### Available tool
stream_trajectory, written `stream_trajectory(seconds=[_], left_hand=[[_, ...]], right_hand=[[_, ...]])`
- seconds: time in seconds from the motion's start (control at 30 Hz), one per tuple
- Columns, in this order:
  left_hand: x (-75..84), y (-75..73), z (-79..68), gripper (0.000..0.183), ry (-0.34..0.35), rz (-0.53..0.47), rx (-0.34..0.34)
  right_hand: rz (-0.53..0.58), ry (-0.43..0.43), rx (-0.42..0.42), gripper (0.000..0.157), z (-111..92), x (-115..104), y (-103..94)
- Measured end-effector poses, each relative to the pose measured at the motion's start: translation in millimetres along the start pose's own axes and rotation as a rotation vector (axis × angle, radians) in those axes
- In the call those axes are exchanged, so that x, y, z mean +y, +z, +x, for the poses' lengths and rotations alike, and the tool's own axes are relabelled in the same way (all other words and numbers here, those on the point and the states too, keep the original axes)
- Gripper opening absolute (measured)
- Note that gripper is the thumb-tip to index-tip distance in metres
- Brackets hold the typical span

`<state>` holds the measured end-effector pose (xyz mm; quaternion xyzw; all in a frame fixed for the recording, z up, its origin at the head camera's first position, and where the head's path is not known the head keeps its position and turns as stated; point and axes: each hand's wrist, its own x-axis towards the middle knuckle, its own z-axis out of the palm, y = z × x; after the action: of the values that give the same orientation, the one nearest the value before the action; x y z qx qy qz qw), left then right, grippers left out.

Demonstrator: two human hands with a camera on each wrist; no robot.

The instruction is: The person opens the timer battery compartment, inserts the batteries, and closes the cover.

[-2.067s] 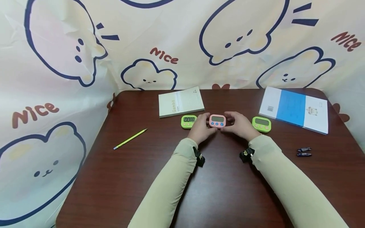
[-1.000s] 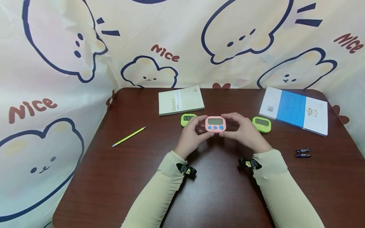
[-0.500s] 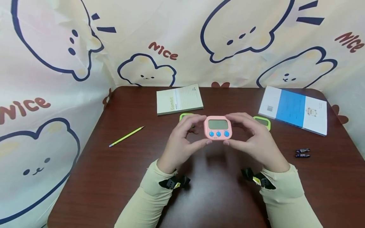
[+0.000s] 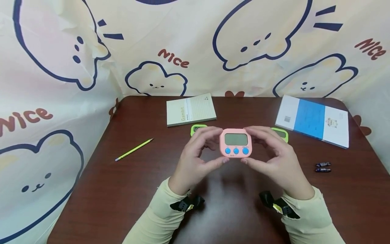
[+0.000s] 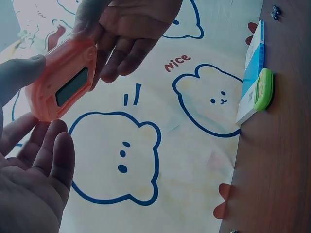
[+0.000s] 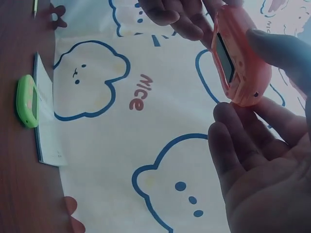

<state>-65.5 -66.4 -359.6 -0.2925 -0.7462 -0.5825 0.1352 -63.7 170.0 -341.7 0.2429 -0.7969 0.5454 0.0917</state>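
Observation:
A pink digital timer (image 4: 236, 143) with a blank grey screen and three blue buttons is held up over the table, its face toward the head camera. My left hand (image 4: 195, 159) grips its left side between thumb and fingers. On the other side my right hand (image 4: 278, 159) pinches it the same way, thumb at the lower edge and fingers at the top corner. Both wrist views show the timer's side between the hands. Partly hidden behind the left fingers lies a green timer (image 4: 195, 128); a second green timer (image 4: 283, 134) shows behind the right hand.
A pale notebook (image 4: 192, 110) lies at the back of the brown table (image 4: 137, 189), and a blue-and-white book (image 4: 312, 121) at the back right. To the left is a yellow-green pencil (image 4: 134, 149). Two small batteries (image 4: 323, 167) lie at the right. A patterned curtain (image 4: 201, 47) surrounds the table.
Both hands have lifted the pink timer off the table and brought it nearer the head camera. The hands now cover more of the two green timers.

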Motion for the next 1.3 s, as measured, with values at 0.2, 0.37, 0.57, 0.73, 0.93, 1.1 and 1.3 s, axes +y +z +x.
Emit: stream_trajectory(seconds=[0.2, 0.37, 0.57, 0.73, 0.93, 1.1, 1.3], left_hand=[[-2.2, 2.2, 1.2, 0.069, 0.018, -0.032, -0.005], [-5.6, 4.0, 1.1, 0.072, 0.03, -0.059, 0.006], [-5.2, 3.8, -0.3, 0.072, 0.063, -0.178, 0.034], [-5.5, 5.0, -1.1, 0.068, 0.08, -0.29, 0.037], [-4.3, 14.3, -3.0, 0.071, 0.049, -0.454, 0.032], [-3.0, 22.4, -4.2, 0.075, 0.025, -0.543, 0.036], [-2.8, 23.2, -4.0, 0.074, 0.015, -0.475, 0.035]], right_hand=[[0.047, 0.036, 0.003, 0.076, 1, -5, 1.1], [0.107, 0.087, 0.007, 0.075, 0, -6, 4.8], [0.177, 0.081, 0.01, 0.077, -2, -3, 9.0], [0.308, 0.099, -0.024, 0.087, -4, 1, 12.7], [0.547, 0.144, -0.015, 0.089, -5, 6, 23.2], [0.617, 0.1, 0.027, 0.077, -8, 8, 30.0], [0.657, 0.063, 0.049, 0.072, -9, 8, 32.2]])
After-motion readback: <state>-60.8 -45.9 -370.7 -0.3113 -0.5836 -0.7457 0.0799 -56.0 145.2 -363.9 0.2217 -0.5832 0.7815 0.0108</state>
